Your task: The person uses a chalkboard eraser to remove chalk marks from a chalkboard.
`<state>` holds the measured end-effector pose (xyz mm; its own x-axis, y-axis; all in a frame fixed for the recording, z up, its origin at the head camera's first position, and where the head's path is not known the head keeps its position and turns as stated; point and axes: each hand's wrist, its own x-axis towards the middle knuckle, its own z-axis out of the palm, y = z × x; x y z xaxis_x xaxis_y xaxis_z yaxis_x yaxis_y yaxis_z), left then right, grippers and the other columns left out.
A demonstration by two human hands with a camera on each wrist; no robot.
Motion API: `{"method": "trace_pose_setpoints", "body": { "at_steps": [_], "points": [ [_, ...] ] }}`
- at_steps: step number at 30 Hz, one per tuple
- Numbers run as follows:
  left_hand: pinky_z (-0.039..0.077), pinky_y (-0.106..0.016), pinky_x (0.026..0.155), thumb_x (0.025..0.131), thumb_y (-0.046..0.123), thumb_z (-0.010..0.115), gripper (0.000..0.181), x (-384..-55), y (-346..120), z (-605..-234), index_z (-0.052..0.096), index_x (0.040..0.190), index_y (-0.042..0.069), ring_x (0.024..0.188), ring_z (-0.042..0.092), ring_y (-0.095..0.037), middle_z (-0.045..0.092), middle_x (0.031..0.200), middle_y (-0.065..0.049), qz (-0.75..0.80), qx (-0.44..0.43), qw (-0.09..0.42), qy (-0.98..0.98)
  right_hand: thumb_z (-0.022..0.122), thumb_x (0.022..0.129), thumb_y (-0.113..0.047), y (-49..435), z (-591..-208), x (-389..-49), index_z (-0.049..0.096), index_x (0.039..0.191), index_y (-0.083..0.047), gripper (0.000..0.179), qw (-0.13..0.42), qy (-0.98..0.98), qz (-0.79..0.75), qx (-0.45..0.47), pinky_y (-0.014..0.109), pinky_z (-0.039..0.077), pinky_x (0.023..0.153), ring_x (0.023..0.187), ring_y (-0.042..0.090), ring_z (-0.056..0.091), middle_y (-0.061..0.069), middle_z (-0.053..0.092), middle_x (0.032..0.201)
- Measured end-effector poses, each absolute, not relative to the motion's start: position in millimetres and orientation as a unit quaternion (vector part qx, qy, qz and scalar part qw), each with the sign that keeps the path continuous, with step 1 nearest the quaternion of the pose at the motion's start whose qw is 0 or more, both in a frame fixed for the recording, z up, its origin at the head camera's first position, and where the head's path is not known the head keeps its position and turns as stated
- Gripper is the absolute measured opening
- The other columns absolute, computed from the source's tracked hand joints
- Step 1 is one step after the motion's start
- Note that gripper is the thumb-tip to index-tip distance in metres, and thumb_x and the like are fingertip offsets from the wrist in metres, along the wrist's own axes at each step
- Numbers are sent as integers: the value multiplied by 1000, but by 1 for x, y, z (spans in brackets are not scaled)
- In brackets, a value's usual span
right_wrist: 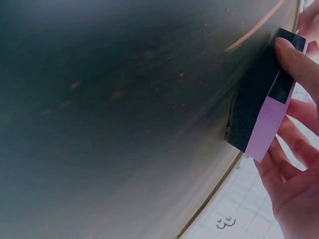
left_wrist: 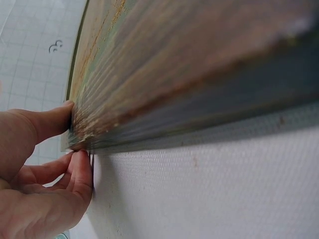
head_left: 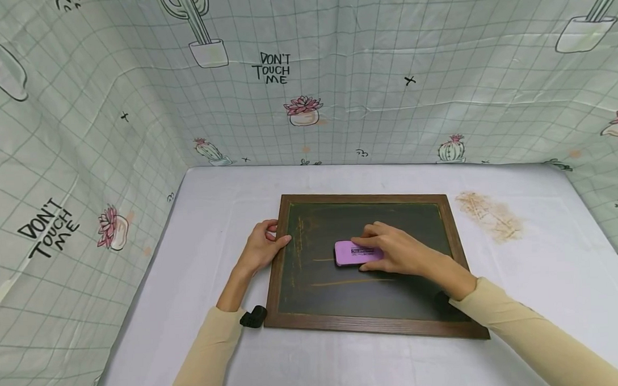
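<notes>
A dark chalkboard [head_left: 338, 303] with a brown wooden frame [head_left: 365, 326] lies on the white table. Orange chalk streaks [head_left: 353, 282] show on its left and middle parts. My right hand [head_left: 403, 252] grips a purple board eraser [head_left: 344, 253] by its long sides, near the board's middle. In the right wrist view, the eraser's black felt [right_wrist: 251, 102] faces the board surface. At the frame's left side, my left hand [head_left: 260, 246] pinches the edge, thumb on top. The left wrist view has its curled fingers [left_wrist: 79, 177] below the edge.
A brown powdery smudge [head_left: 488, 215] marks the table [head_left: 541, 264] right of the board. Patterned cloth [head_left: 367, 100] hangs behind and at both sides. A black wrist device [head_left: 254, 317] sits by the left cuff, close to the frame's lower left corner.
</notes>
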<state>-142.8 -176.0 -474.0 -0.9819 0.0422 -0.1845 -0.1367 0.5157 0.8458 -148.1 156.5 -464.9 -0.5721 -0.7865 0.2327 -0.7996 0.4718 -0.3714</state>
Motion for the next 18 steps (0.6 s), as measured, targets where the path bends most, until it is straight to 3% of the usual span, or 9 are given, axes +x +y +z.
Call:
{"method": "trace_pose_setpoints", "body": {
  "at_steps": [18],
  "points": [
    [44, -44, 91, 99, 11, 69, 59, -144, -177, -476, 43, 147, -10, 107, 51, -33, 51, 128, -24, 494, -26, 90, 864, 85, 86, -33, 128, -466, -155, 69, 133, -2, 59, -8, -850, 224, 477, 30, 45, 74, 89, 15, 50, 5, 64, 107]
  ]
}}
